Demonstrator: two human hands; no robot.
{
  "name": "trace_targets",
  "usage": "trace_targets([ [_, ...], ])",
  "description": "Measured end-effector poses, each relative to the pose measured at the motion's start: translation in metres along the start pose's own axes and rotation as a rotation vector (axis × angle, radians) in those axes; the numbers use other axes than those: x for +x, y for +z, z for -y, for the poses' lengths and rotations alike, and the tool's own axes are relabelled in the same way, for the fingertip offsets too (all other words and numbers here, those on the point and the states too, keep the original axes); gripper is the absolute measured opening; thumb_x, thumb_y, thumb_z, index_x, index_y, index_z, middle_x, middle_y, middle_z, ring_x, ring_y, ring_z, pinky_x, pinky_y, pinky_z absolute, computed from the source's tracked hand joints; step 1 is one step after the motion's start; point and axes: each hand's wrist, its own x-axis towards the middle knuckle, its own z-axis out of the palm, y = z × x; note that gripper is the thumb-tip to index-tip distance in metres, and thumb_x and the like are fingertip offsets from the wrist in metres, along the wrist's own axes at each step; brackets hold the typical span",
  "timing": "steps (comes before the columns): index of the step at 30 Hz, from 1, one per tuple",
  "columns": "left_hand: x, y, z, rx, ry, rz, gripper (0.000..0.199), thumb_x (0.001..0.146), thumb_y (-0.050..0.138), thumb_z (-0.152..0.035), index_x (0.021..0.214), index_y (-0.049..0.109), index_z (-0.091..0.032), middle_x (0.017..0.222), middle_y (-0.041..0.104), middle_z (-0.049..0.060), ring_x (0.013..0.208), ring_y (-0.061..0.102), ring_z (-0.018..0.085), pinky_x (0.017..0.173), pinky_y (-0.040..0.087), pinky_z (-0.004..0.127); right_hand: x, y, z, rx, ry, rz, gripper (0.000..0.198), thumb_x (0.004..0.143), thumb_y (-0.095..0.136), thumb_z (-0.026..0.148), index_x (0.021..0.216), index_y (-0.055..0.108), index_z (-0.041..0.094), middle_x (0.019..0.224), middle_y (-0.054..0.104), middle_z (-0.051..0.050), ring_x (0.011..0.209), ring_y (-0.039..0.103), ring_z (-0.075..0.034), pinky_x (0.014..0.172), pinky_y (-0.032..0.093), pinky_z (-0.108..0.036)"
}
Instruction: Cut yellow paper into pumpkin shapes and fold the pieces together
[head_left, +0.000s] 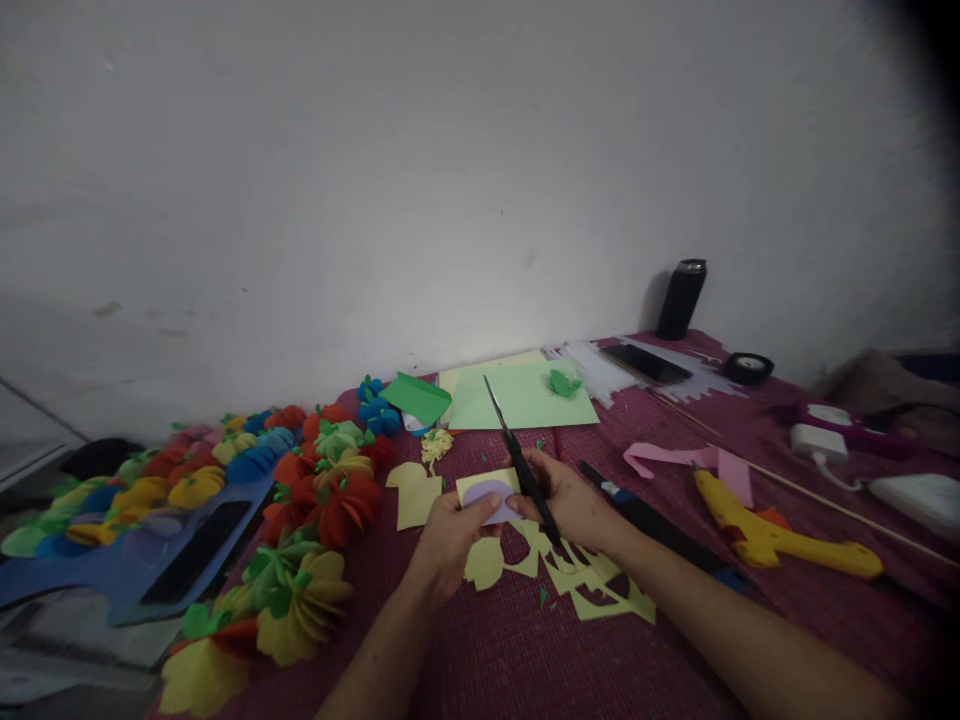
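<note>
My left hand (448, 540) pinches a light purple paper oval (480, 489) against a piece of pale yellow paper (500, 476), thumb on top. In my right hand (570, 498) is a pair of black-handled scissors (529, 481); the blades point up and away from me, beyond the paper. The right fingertips meet the right edge of the purple oval. Below the hands lie yellow paper offcuts (592, 580) with curved cut-outs. Another yellow cut piece (416, 500) rests left of the left hand.
Colourful paper pumpkins (341, 505) crowd the left side. Green sheets (495, 395) lie at the back by the wall. On the right are a yellow glue gun (780, 540), a pink paper strip (675, 455), a phone (646, 363), a tape measure (748, 368) and a black bottle (681, 300).
</note>
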Motion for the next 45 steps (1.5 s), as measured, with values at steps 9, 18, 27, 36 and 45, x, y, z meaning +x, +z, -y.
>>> trace_targets([
  [9,0.002,-0.001,0.007,0.094,0.074,-0.053,0.019,0.062,0.068,-0.026,0.072,0.067,-0.011,0.062,0.063,0.003,0.054,0.051,0.01,0.048,0.037,0.02,0.001,0.004,0.002,0.023,0.033,-0.04,0.04,0.065,0.067,0.024,0.099,0.047,0.018,0.07,0.049,0.004,0.059,0.046,-0.009,0.052,0.038,-0.02],
  [18,0.003,-0.004,-0.019,-0.297,0.176,-0.371,0.024,0.055,0.072,-0.022,0.076,0.063,-0.013,0.07,0.065,0.002,0.062,0.058,0.012,0.059,0.043,0.022,-0.009,0.007,0.03,-0.023,0.174,-0.039,0.038,0.07,0.062,0.04,0.101,0.049,0.022,0.074,0.049,0.003,0.063,0.048,-0.013,0.059,0.042,-0.025],
  [27,-0.001,-0.015,-0.028,-0.472,0.286,-0.427,0.029,0.059,0.069,-0.021,0.086,0.06,-0.015,0.074,0.065,0.001,0.062,0.059,0.01,0.058,0.043,0.021,-0.022,0.016,0.032,-0.107,0.264,0.295,0.051,0.076,0.052,0.05,0.12,0.046,0.024,0.096,0.057,-0.006,0.092,0.051,-0.022,0.081,0.04,-0.032],
  [36,-0.004,-0.007,-0.028,-0.478,0.29,-0.442,0.028,0.06,0.068,-0.027,0.084,0.062,-0.012,0.081,0.067,0.006,0.071,0.061,0.015,0.062,0.045,0.024,-0.023,0.019,0.03,-0.184,0.223,0.313,0.052,0.074,0.052,0.053,0.117,0.049,0.023,0.089,0.056,-0.005,0.083,0.051,-0.022,0.074,0.041,-0.032],
  [45,-0.003,-0.005,-0.024,-0.5,0.271,-0.412,0.028,0.062,0.067,-0.025,0.086,0.063,-0.012,0.082,0.067,0.006,0.072,0.061,0.014,0.063,0.045,0.024,-0.024,0.02,0.029,-0.147,0.228,0.275,0.052,0.074,0.051,0.054,0.116,0.049,0.023,0.08,0.055,-0.003,0.074,0.049,-0.019,0.07,0.041,-0.03],
])
